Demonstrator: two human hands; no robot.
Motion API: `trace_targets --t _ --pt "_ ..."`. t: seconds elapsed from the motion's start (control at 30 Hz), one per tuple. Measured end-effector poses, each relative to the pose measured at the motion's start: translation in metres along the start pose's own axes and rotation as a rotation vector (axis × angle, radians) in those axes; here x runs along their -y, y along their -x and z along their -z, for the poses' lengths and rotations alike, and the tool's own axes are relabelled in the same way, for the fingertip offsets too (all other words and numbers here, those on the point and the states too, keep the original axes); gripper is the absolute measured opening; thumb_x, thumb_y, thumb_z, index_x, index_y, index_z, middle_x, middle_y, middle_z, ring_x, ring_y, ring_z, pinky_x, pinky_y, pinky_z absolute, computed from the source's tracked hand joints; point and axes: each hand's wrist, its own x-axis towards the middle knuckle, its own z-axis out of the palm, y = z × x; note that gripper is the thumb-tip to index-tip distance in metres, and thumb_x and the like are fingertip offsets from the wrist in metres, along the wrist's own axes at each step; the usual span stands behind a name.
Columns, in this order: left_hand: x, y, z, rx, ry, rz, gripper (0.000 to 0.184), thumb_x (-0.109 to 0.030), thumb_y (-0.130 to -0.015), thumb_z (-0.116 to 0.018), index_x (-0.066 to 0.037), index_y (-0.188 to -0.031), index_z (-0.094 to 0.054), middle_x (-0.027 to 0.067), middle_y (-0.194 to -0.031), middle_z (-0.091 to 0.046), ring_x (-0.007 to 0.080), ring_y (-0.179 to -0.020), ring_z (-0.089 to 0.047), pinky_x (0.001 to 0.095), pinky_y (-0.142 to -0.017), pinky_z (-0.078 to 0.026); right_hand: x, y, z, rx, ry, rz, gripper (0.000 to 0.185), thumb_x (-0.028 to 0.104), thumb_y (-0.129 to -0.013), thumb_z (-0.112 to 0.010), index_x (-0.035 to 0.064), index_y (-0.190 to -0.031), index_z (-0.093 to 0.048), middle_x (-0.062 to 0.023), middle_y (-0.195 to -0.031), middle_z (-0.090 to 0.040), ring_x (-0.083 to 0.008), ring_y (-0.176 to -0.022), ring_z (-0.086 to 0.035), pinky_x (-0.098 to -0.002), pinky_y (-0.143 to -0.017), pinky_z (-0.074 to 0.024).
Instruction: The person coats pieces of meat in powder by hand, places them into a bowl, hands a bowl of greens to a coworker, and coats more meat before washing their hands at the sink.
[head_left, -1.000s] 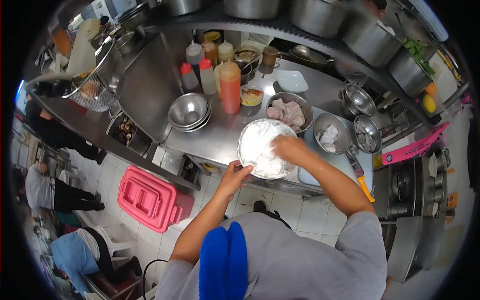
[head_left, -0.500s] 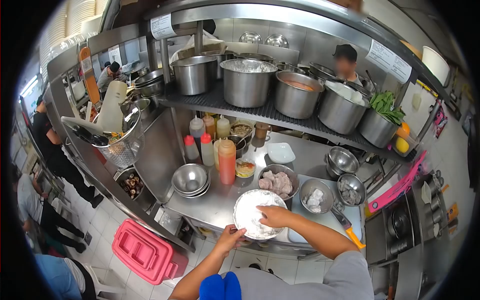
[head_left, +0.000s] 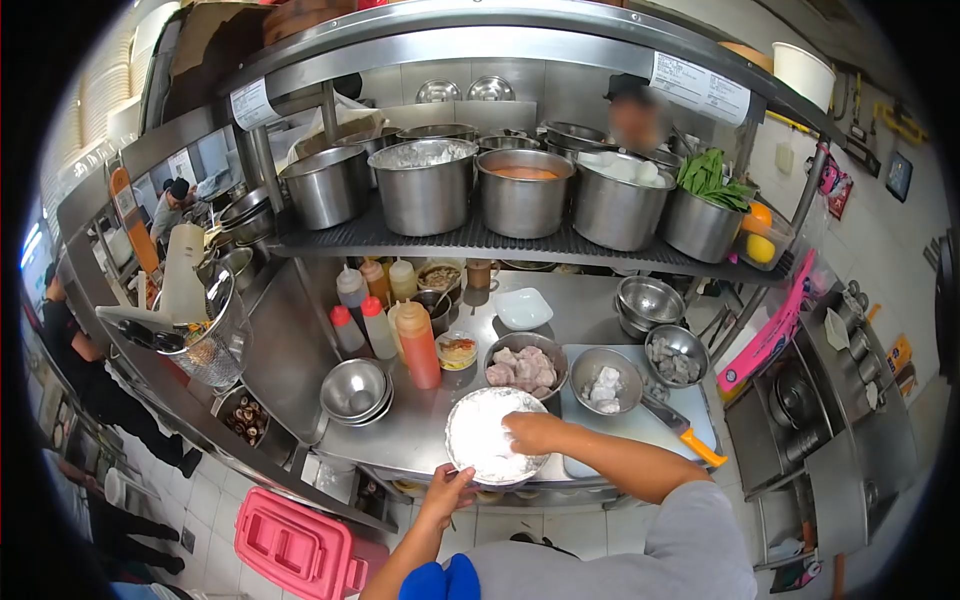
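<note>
- Head view: powder bowl (head_left: 449,430) at the front edge of the desk (head_left: 415,432), roughly mid-frame; can't tell if its base rests on the metal or is held up.
- White powder (head_left: 480,428) fills most of it, some smeared near the rim.
- Left hand (head_left: 447,495): grasping the powder bowl at its near left rim, thumb on top, other fingers low at the side.
- Right hand (head_left: 535,433): reaching in from the right, fingers down in the powder; can't tell whether they're clenched or pinching anything.
- Meat bowl (head_left: 561,366): just behind the powder bowl, pale pink raw chunks (head_left: 522,371) inside.
- Steel bowl (head_left: 628,373) to its right, white-coated pieces (head_left: 604,387) inside, on the light cutting board (head_left: 702,415).
- Knife (head_left: 700,447): orange handle, lying on the board, handle end toward the near right.
- Smaller bowl (head_left: 705,362), greyish pieces, behind the knife.
- Stacked empty bowls (head_left: 352,388) on the left; orange-red squeeze bottle (head_left: 419,348) upright beside them, more bottles behind.
- White dish (head_left: 523,309): farther back, behind the meat bowl.
- Shelf (head_left: 450,243) above carries big steel pots (head_left: 425,198); a person (head_left: 635,115) stands beyond, face blurred.
- Pink lidded bin (head_left: 290,545): floor, lower left.
</note>
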Motion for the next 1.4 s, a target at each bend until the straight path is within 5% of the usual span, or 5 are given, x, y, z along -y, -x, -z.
trace_targets --t 0.53,0.7,0.93,1.07,1.4 --pt "0.028 -0.042 0.005 0.141 -0.104 0.028 0.073 -0.050 -0.074 -0.068 -0.004 -0.124 -0.042 0.0121 -0.110 -0.055 0.0231 -0.095 -0.055 0.0385 -0.078 -0.050 0.016 0.007 0.004 -0.075 0.468 0.072 0.030 0.022 -0.077 -0.058 0.0041 -0.101 -0.058 -0.0175 -0.096 -0.062 -0.0316 -0.094 -0.057 -0.0441 -0.083 -0.0433" --pt "0.008 -0.036 -0.002 -0.066 -0.059 -0.120 0.070 -0.046 -0.066 -0.075 -0.006 -0.115 -0.046 0.0051 -0.077 -0.057 0.0122 -0.058 -0.053 0.0290 -0.038 -0.035 -0.054 -0.044 -0.027 -0.009 0.513 0.375 0.075 0.021 -0.055 -0.078 0.0002 -0.120 -0.047 -0.0302 -0.120 -0.044 -0.0462 -0.115 -0.039 -0.0517 -0.098 -0.0323" --pt "0.017 -0.026 -0.009 -0.131 -0.005 -0.164 0.050 -0.043 -0.067 -0.074 -0.006 -0.095 -0.055 0.0067 -0.069 -0.055 0.0183 -0.059 -0.055 0.0373 -0.043 -0.040 -0.007 -0.015 0.003 0.016 -0.152 -0.195 0.048 0.013 -0.081 -0.058 -0.0026 -0.125 -0.046 -0.0270 -0.123 -0.049 -0.0368 -0.116 -0.046 -0.0404 -0.100 -0.0336" --pt "0.023 -0.037 -0.009 -0.166 -0.023 -0.164 0.049 -0.043 -0.067 -0.074 -0.006 -0.093 -0.056 0.0070 -0.067 -0.054 0.0190 -0.058 -0.055 0.0374 -0.042 -0.040 0.023 -0.003 -0.003 0.116 0.643 0.326 0.053 0.008 -0.081 -0.056 -0.0017 -0.130 -0.040 -0.0265 -0.123 -0.047 -0.0384 -0.112 -0.047 -0.0429 -0.099 -0.0339" --pt "0.036 -0.059 -0.013 -0.181 -0.038 -0.207 0.052 -0.044 -0.065 -0.075 -0.005 -0.093 -0.056 0.0075 -0.065 -0.054 0.0196 -0.053 -0.053 0.0372 -0.041 -0.041 -0.004 -0.010 0.008 -0.121 0.445 0.452 0.038 0.009 -0.082 -0.060 -0.0021 -0.117 -0.052 -0.0239 -0.108 -0.056 -0.0390 -0.094 -0.056 -0.0428 -0.082 -0.0461"
